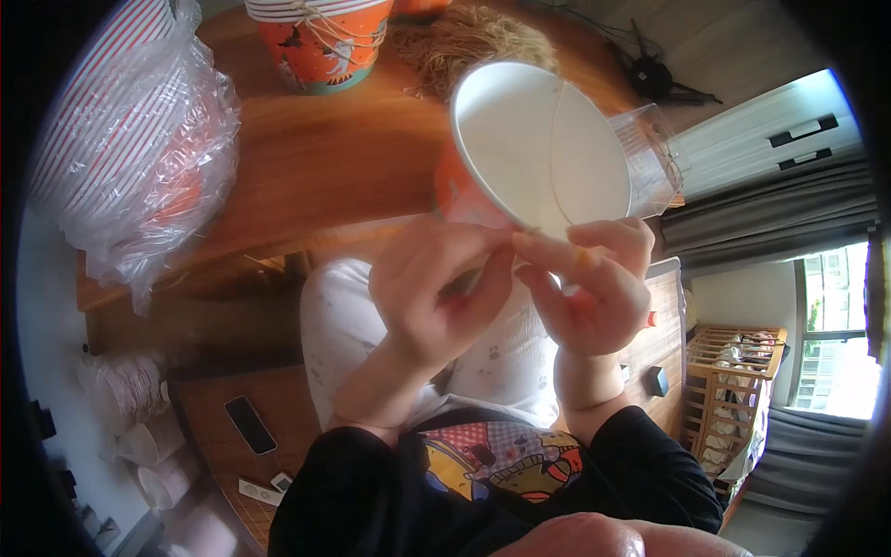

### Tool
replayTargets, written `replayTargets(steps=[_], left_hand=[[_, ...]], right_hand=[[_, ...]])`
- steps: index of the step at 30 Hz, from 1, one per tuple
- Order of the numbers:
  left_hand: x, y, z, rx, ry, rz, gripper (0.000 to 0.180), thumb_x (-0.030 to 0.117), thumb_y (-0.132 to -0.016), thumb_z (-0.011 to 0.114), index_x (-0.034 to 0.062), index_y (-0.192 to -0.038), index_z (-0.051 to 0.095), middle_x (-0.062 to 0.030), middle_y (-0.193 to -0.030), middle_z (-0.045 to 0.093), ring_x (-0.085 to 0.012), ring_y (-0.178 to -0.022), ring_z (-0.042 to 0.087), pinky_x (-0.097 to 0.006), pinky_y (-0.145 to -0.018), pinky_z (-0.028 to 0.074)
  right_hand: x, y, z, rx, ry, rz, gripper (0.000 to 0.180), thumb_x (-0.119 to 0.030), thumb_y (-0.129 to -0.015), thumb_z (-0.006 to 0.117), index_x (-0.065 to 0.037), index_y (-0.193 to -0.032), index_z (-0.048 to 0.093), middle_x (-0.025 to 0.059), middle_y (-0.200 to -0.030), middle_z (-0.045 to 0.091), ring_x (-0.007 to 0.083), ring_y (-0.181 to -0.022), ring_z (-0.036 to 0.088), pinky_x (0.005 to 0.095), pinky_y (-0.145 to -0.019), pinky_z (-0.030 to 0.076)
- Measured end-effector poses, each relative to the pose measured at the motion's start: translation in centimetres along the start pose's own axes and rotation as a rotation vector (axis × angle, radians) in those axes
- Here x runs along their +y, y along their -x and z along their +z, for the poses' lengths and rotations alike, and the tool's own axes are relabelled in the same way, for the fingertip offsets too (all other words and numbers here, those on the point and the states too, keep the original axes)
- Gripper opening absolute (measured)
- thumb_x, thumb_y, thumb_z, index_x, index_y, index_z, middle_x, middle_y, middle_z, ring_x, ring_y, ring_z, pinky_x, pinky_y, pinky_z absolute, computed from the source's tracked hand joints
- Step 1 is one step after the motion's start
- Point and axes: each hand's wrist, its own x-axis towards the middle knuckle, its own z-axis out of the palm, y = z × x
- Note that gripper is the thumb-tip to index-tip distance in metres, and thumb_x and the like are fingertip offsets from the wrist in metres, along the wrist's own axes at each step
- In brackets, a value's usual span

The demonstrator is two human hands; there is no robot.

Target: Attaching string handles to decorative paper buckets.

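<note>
A white-lined orange paper bucket (520, 139) is tipped with its mouth toward me, close to the table's near edge. A thin string (555, 153) runs across its mouth from the far rim to the near rim. My left hand (436, 283) pinches at the near rim, thumb against forefinger. Beside it, my right hand (594, 283) pinches too, its fingertips almost touching the left ones. Both pinches meet where the string comes down to the rim; the string's end between the fingers is too small to make out clearly.
A bundle of tan strings (478, 46) lies behind the bucket on the wooden table (306, 158). Stacked orange buckets (325, 42) stand at the back, and a plastic-wrapped stack (148, 148) at the left. A clear plastic container (650, 158) is at the right. A phone (251, 425) lies lower left.
</note>
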Motion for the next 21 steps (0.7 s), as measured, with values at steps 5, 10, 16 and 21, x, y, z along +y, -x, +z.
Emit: replayTargets(steps=[5,10,16,21], left_hand=[[0.12,0.13,-0.01,-0.012,-0.015,0.01,0.018,0.0,-0.069,0.072,0.0062,-0.085,0.067,-0.0053,-0.078,0.068,-0.0209,-0.065,0.063,-0.028,-0.056,0.047],[0.5,-0.03,-0.09,-0.023,-0.007,0.009,0.016,0.0,-0.07,0.07,0.0052,-0.085,0.066,-0.0066,-0.077,0.067,-0.0221,-0.065,0.063,-0.029,-0.056,0.047],[0.7,0.11,-0.34,-0.065,0.01,-0.02,0.013,0.002,-0.07,0.069,0.0043,-0.082,0.066,-0.0079,-0.075,0.066,-0.0238,-0.064,0.062,-0.03,-0.056,0.047],[0.8,0.0,-0.5,-0.084,-0.009,-0.023,0.013,0.003,-0.068,0.069,0.0037,-0.082,0.067,-0.0083,-0.073,0.066,-0.0241,-0.063,0.062,-0.03,-0.057,0.047]], right_hand=[[-0.23,-0.62,0.03,0.025,0.0,-0.059,0.048,-0.015,-0.066,0.083,-0.018,-0.109,0.062,-0.0089,-0.098,0.068,0.0137,-0.088,0.055,0.03,-0.078,0.038],[0.19,-0.58,-0.13,-0.048,0.022,-0.079,0.05,-0.014,-0.066,0.083,-0.018,-0.111,0.062,-0.0057,-0.097,0.067,0.0143,-0.086,0.055,0.0304,-0.078,0.038],[0.29,-0.25,0.21,0.015,-0.023,-0.012,0.05,-0.006,-0.063,0.083,-0.016,-0.107,0.064,0.0005,-0.09,0.06,0.0154,-0.082,0.055,0.0308,-0.077,0.038],[-0.41,-0.51,-0.17,-0.011,-0.107,0.109,0.038,-0.001,-0.062,0.079,-0.016,-0.096,0.072,-0.0024,-0.086,0.06,0.0137,-0.078,0.053,0.029,-0.075,0.038]])
